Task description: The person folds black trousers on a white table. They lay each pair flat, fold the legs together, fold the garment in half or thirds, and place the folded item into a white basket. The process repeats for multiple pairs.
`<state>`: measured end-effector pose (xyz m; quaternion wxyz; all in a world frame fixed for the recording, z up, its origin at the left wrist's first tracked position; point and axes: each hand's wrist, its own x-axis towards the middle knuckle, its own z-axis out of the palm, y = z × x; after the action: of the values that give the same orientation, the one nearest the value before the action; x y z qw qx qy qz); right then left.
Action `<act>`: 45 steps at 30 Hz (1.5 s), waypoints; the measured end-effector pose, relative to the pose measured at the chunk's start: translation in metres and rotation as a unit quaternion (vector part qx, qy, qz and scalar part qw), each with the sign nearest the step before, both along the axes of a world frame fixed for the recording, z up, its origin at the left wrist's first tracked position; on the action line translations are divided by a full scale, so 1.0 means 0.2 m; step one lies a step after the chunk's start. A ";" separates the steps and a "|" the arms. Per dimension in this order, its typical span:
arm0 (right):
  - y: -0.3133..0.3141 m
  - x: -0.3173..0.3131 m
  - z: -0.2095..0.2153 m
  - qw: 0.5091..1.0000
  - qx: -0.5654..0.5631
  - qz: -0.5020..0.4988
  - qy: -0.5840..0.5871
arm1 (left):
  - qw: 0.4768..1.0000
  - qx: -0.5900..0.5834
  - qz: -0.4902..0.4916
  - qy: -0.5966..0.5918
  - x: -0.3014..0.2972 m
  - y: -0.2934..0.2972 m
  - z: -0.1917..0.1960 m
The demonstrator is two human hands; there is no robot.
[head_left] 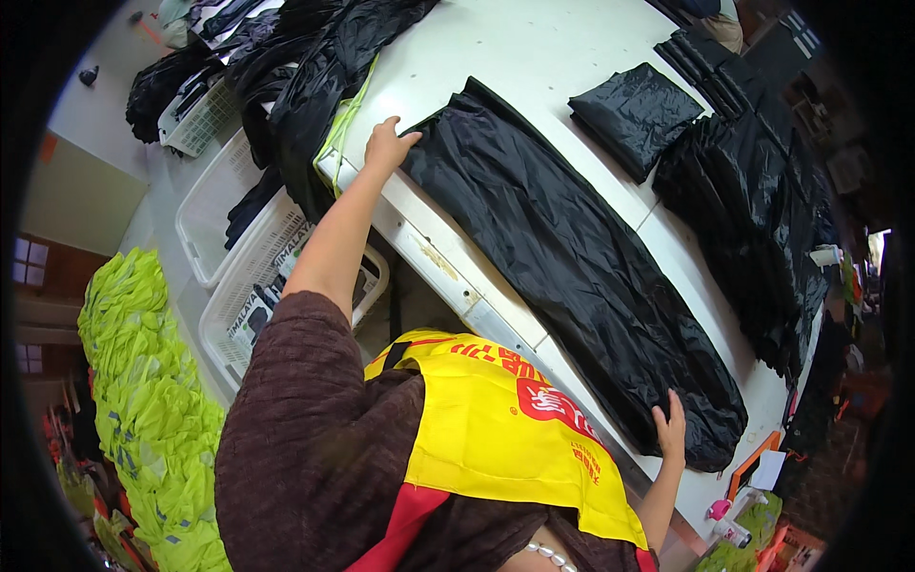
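Note:
A long folded piece of thin, shiny black fabric [562, 238] lies along the near edge of the white table [496, 43]. At its far left end is my left hand [389, 148], open, its thumb reaching to the fabric's corner. My right hand [671, 429] rests open on the near right end of the same piece, fingers spread. Neither hand grips anything that I can see. Beyond the long piece sits a smaller folded black square [637, 119], and to its right a stack of folded black pieces [734, 229].
Loose black fabric [310, 91] hangs over the table's left end, beside yellow-green cord [345, 119]. White plastic baskets [214, 329] stand at left, near a heap of neon-yellow garments [148, 410]. An orange-framed item [753, 465] and a pink object [718, 510] lie at the right corner.

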<state>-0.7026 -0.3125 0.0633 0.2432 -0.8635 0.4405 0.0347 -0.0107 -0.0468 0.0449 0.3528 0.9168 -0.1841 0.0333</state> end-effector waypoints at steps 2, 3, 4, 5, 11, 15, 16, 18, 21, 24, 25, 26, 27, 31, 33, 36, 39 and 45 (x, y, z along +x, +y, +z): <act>0.14 0.07 0.07 0.999 0.007 0.033 0.022 | 0.984 0.050 -0.057 0.163 0.05 -0.05 0.10; 0.20 0.11 0.10 0.995 -0.027 0.077 0.058 | 0.972 0.029 -0.085 0.218 0.11 -0.04 0.14; 0.24 0.12 0.09 0.995 -0.027 0.064 0.077 | 0.955 0.012 -0.115 0.274 0.18 -0.03 0.18; 0.27 0.13 0.07 0.994 -0.027 0.052 0.095 | 0.934 -0.005 -0.143 0.328 0.24 -0.01 0.23; 0.27 -0.07 -0.06 0.999 0.016 -0.026 0.039 | 0.917 -0.198 -0.233 0.258 0.21 0.27 0.67; 0.28 -0.03 -0.06 1.000 -0.014 -0.009 0.022 | 0.896 0.030 -0.010 0.442 0.14 0.58 0.17; 0.28 -0.03 -0.06 1.000 -0.017 -0.011 0.017 | 0.882 0.014 -0.003 0.472 0.14 0.56 0.19; 0.28 -0.05 -0.08 0.999 -0.028 -0.013 0.013 | 0.848 -0.021 0.013 0.529 0.12 0.53 0.27; 0.28 -0.05 -0.09 0.999 -0.041 -0.011 0.016 | 0.847 -0.166 -0.073 0.499 0.24 0.27 0.42; 0.29 -0.02 -0.10 0.999 -0.048 -0.021 0.004 | 0.861 -0.308 -0.257 0.314 0.30 -0.10 0.80; 0.30 -0.05 -0.12 0.998 -0.057 -0.029 -0.003 | 0.829 -0.347 -0.346 0.271 0.28 -0.20 0.96; 0.30 -0.06 -0.14 0.997 -0.066 -0.035 -0.010 | 0.811 -0.400 -0.348 0.247 0.32 -0.27 1.03; 0.30 -0.06 -0.17 0.997 -0.072 -0.035 -0.018 | 0.774 -0.415 -0.413 0.242 0.29 -0.29 1.15; 0.32 -0.07 -0.20 0.994 -0.093 -0.056 -0.009 | 0.888 -0.274 -0.351 0.118 0.25 -0.22 0.93; 0.32 -0.02 -0.20 0.994 -0.091 -0.056 -0.006 | 0.949 -0.134 -0.243 0.148 0.41 -0.11 0.55; 0.31 -0.02 -0.21 0.994 -0.096 -0.052 -0.004 | 0.967 0.019 -0.182 0.180 0.45 0.11 0.09; 0.31 -0.05 -0.21 0.993 -0.102 -0.057 0.006 | 0.952 -0.042 -0.170 0.251 0.34 0.20 -0.09; 0.41 0.03 -0.14 0.915 -0.291 -0.188 0.207 | 0.969 -0.081 -0.197 0.125 0.33 0.29 -0.28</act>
<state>-0.6963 -0.2298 0.0349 -0.1137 -0.7709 0.6257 0.0362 0.0555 0.0106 -0.0109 0.4456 0.8278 -0.3122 -0.1367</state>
